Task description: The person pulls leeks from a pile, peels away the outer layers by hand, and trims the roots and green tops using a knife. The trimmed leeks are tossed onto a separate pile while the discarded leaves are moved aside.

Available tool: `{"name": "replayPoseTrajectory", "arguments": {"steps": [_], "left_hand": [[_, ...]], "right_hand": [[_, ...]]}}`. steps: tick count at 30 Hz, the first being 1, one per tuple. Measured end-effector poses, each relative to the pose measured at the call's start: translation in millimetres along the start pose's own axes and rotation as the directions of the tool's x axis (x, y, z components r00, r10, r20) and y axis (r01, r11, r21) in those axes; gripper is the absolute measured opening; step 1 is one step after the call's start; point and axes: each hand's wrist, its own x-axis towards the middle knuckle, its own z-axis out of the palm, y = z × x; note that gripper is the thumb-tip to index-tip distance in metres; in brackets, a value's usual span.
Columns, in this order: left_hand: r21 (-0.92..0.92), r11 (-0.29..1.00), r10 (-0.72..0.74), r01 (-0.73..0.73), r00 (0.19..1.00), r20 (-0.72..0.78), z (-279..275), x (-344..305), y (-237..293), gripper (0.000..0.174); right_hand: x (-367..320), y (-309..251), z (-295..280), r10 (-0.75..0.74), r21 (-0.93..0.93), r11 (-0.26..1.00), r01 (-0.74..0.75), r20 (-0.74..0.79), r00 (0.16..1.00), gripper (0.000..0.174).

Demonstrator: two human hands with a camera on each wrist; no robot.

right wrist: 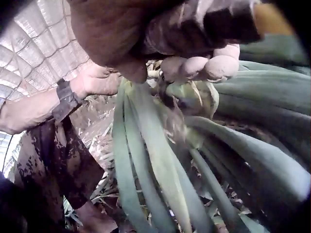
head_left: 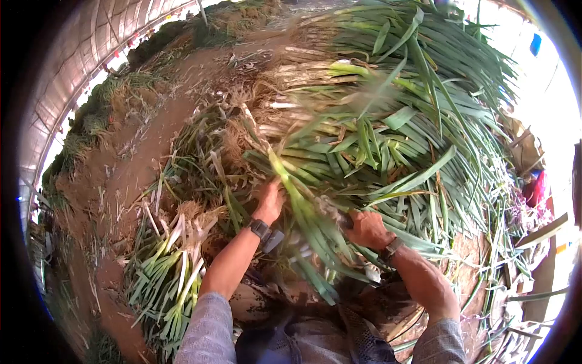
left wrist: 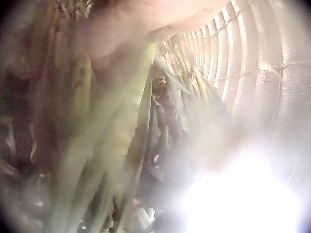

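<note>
In the head view my left hand (head_left: 270,199) grips a leek (head_left: 292,187), its roots up and away and its green leaves hanging toward my lap. The right wrist view shows the same left hand (right wrist: 99,80) at the top of those leaves. My right hand (head_left: 368,230) is just right of the leek, fingers curled round a dark, wrapped handle (right wrist: 199,29). Whatever extends from that handle is hidden or blurred. The left wrist view is hazy, with the left hand (left wrist: 146,19) above blurred leek leaves (left wrist: 116,126).
A large heap of leeks (head_left: 388,127) lies ahead and to the right, roots facing left. A smaller bunch (head_left: 173,261) lies by my left forearm. Bare soil (head_left: 136,164) stretches along the left. Loose leaves and scraps (head_left: 485,303) litter the right side.
</note>
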Motion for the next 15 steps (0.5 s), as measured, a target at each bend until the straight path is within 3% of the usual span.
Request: {"name": "replayPoseTrajectory", "arguments": {"steps": [2,7,9,13,15], "left_hand": [[0.025,0.999,0.045,-0.044,0.998,-0.035,1.8,1.8,-5.3,0.040],[0.013,1.000,-0.020,0.019,0.999,0.047,8.0,-1.0,-0.6,0.038],[0.027,1.000,0.001,-0.003,0.998,0.065,10.3,-5.3,1.8,0.038],[0.064,0.998,0.020,-0.025,0.997,0.076,9.7,-5.1,-0.6,0.043],[0.078,0.997,0.006,-0.010,0.998,0.056,7.1,-1.8,-2.4,0.045]], "right_hand": [[3.3,11.0,9.7,0.024,-0.023,0.999,-0.025,-0.025,0.999,0.042],[-5.1,3.1,4.3,-0.140,0.007,0.989,0.146,-0.237,0.961,0.039],[-2.9,7.1,3.2,-0.067,0.043,0.997,0.070,-0.071,0.995,0.037],[-6.0,2.0,-9.1,-0.016,0.074,0.997,0.017,-0.019,1.000,0.039],[-8.0,-3.6,-13.5,-0.063,0.048,0.997,0.062,0.005,0.998,0.037]]}}
